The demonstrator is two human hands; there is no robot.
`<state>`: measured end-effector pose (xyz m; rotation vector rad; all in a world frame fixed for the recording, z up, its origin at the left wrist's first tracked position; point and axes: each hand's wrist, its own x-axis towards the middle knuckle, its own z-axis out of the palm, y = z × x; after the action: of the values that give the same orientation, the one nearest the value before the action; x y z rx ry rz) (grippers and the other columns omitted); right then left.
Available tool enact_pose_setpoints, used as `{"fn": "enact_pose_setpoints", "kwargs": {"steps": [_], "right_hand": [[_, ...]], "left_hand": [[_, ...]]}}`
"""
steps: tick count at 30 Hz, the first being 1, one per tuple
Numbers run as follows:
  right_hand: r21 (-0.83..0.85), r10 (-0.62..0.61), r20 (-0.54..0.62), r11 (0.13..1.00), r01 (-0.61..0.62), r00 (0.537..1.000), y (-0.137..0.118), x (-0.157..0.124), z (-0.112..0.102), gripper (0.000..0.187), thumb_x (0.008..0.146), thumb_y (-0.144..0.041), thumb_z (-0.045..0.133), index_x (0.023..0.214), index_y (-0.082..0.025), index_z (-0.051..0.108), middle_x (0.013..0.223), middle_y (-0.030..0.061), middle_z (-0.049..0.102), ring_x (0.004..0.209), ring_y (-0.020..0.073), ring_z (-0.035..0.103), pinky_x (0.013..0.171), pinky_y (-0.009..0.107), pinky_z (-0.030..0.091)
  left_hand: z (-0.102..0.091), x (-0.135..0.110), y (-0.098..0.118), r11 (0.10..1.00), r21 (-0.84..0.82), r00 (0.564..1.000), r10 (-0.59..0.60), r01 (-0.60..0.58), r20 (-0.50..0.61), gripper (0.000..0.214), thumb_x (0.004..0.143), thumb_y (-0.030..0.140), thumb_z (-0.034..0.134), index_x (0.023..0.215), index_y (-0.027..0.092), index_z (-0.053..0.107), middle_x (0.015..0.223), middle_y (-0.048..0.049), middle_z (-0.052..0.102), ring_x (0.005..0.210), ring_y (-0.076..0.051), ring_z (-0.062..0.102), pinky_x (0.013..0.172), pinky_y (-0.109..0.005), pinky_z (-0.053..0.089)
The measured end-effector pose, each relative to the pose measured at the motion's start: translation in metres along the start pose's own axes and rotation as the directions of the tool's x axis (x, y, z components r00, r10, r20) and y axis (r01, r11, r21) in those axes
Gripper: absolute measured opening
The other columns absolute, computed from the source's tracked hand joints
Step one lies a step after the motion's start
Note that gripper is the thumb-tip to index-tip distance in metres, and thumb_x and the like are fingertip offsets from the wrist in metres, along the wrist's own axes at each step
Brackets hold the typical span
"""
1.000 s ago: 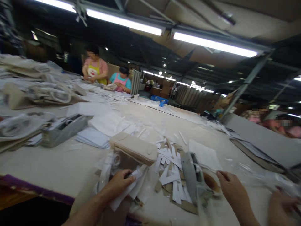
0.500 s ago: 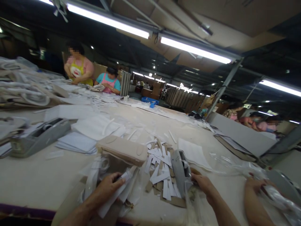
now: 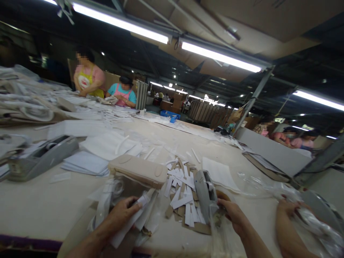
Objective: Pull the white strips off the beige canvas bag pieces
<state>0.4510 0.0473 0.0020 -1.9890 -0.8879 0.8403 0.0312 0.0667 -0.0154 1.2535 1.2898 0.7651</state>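
Note:
My left hand (image 3: 122, 215) is closed on a white strip (image 3: 129, 225) over the near side of a beige handbag. The bag's padded beige top (image 3: 138, 170) faces up, with white wrapping (image 3: 103, 202) at its left. At the side of a grey tape dispenser (image 3: 204, 190), my right hand (image 3: 234, 214) has its fingers drawn together; what they pinch is hidden. Clear plastic hangs below the dispenser's near end. Between the bag and the dispenser lies a heap of white and brown paper strips (image 3: 185, 195).
A co-worker's hand (image 3: 288, 211) holds clear plastic (image 3: 317, 222) at the right. Another tape dispenser (image 3: 44, 154) and white sheets (image 3: 86, 163) lie to the left. A white foam sheet (image 3: 219, 173) sits behind the near dispenser. Several people work farther off.
The view has shifted slightly, so everything sits a little farther left. Both my hands keep their places beside the bag and the dispenser.

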Motion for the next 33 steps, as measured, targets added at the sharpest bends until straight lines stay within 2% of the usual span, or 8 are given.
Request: {"fn": "enact_pose_setpoints", "kwargs": {"steps": [7, 12, 16, 18, 21, 24, 27, 33], "right_hand": [[0.048, 0.046, 0.020, 0.998, -0.047, 0.999, -0.003, -0.003, 0.001, 0.048, 0.054, -0.052, 0.062, 0.084, -0.017, 0.070, 0.090, 0.0061, 0.068, 0.093, 0.0244, 0.058, 0.069, 0.030, 0.043], [0.048, -0.047, 0.002, 0.998, 0.047, 0.999, -0.006, -0.009, -0.002, 0.046, 0.055, -0.051, 0.060, 0.081, -0.015, 0.071, 0.090, 0.0066, 0.069, 0.095, 0.0267, 0.058, 0.077, 0.034, 0.044], [-0.019, -0.117, -0.073, 0.993, 0.116, 0.990, -0.005, -0.022, -0.013, 0.041, 0.055, -0.050, 0.062, 0.078, -0.017, 0.071, 0.094, 0.0062, 0.068, 0.106, 0.0283, 0.052, 0.092, 0.035, 0.036], [-0.059, -0.122, -0.095, 0.991, 0.117, 0.988, 0.002, -0.030, -0.017, 0.041, 0.057, -0.052, 0.062, 0.078, -0.017, 0.070, 0.089, 0.0068, 0.068, 0.102, 0.0284, 0.054, 0.089, 0.036, 0.038], [-0.057, -0.101, -0.051, 0.994, 0.098, 0.994, 0.022, -0.040, -0.017, 0.044, 0.062, -0.058, 0.056, 0.076, -0.017, 0.066, 0.076, 0.0059, 0.066, 0.074, 0.0231, 0.060, 0.066, 0.032, 0.043], [-0.020, -0.079, -0.027, 0.997, 0.078, 0.997, 0.045, -0.043, -0.007, 0.044, 0.065, -0.061, 0.051, 0.070, -0.018, 0.058, 0.062, 0.0021, 0.059, 0.054, 0.0167, 0.054, 0.049, 0.028, 0.039], [-0.057, -0.119, -0.084, 0.992, 0.114, 0.989, 0.058, -0.039, 0.008, 0.043, 0.067, -0.061, 0.045, 0.065, -0.020, 0.053, 0.054, 0.0001, 0.052, 0.051, 0.0162, 0.051, 0.050, 0.028, 0.039], [-0.146, -0.165, -0.142, 0.979, 0.144, 0.976, 0.068, -0.030, 0.027, 0.045, 0.065, -0.061, 0.039, 0.073, -0.020, 0.054, 0.060, 0.0033, 0.055, 0.061, 0.0216, 0.054, 0.063, 0.034, 0.042]], "left_hand": [[0.000, 0.000, -0.002, 1.000, -0.001, 1.000, -0.009, 0.009, 0.003, 0.056, 0.065, 0.057, 0.056, 0.100, 0.014, 0.058, 0.076, -0.0039, 0.066, 0.053, -0.017, 0.058, 0.043, -0.024, 0.046], [0.000, -0.001, -0.001, 1.000, -0.016, 1.000, -0.017, 0.017, 0.002, 0.058, 0.063, 0.059, 0.057, 0.100, 0.014, 0.059, 0.078, -0.0042, 0.067, 0.057, -0.019, 0.061, 0.045, -0.025, 0.048], [0.000, -0.002, 0.002, 0.999, -0.022, 0.999, -0.034, 0.034, -0.005, 0.055, 0.062, 0.059, 0.058, 0.097, 0.016, 0.061, 0.070, -0.0016, 0.066, 0.050, -0.017, 0.058, 0.043, -0.024, 0.046], [0.001, -0.002, 0.003, 0.999, -0.025, 1.000, -0.030, 0.030, -0.007, 0.054, 0.062, 0.058, 0.059, 0.096, 0.016, 0.061, 0.068, -0.0014, 0.065, 0.049, -0.016, 0.057, 0.043, -0.024, 0.045], [0.001, -0.001, 0.002, 0.999, -0.032, 0.999, -0.035, 0.035, -0.014, 0.053, 0.062, 0.058, 0.059, 0.095, 0.017, 0.061, 0.068, -0.0016, 0.065, 0.047, -0.016, 0.056, 0.042, -0.024, 0.045], [0.001, 0.002, -0.001, 0.999, -0.023, 0.999, -0.042, 0.042, -0.015, 0.052, 0.062, 0.057, 0.060, 0.095, 0.017, 0.061, 0.066, -0.0011, 0.064, 0.045, -0.015, 0.054, 0.041, -0.023, 0.044], [0.001, 0.005, -0.005, 0.999, -0.018, 0.999, -0.037, 0.036, -0.008, 0.051, 0.063, 0.056, 0.059, 0.095, 0.016, 0.060, 0.065, -0.0005, 0.063, 0.044, -0.014, 0.054, 0.041, -0.022, 0.043], [0.001, 0.008, -0.011, 1.000, -0.001, 1.000, -0.025, 0.025, 0.011, 0.054, 0.067, 0.056, 0.056, 0.102, 0.015, 0.056, 0.067, -0.0004, 0.064, 0.044, -0.013, 0.053, 0.040, -0.021, 0.042]]}}
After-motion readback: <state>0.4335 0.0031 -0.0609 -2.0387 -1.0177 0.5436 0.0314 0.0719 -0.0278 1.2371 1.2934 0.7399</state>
